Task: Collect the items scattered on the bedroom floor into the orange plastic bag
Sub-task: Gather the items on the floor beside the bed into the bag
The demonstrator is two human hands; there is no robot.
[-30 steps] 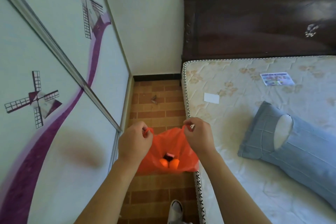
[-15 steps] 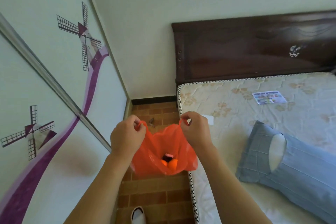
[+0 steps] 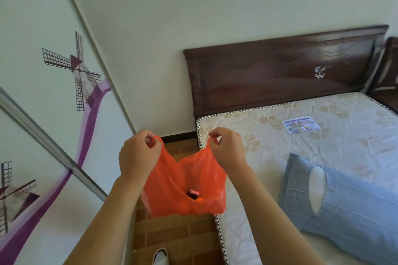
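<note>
Orange plastic bag (image 3: 185, 187) is hanging above the floor (image 3: 178, 234) beside the bed (image 3: 269, 146); left hand (image 3: 137, 157) and right hand (image 3: 226, 148) are each pinching 1 handle, keeping its mouth open, apparently for loading.

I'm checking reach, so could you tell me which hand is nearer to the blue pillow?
Right. The right hand is beside the mattress edge, left of the blue pillow; the left hand is farther left.

The orange plastic bag (image 3: 183, 187) is hanging open below the fingers (image 3: 150, 142), a handle pinched in each hand, with a pink-edged dark item (image 3: 193, 193) lying at its bottom.
</note>
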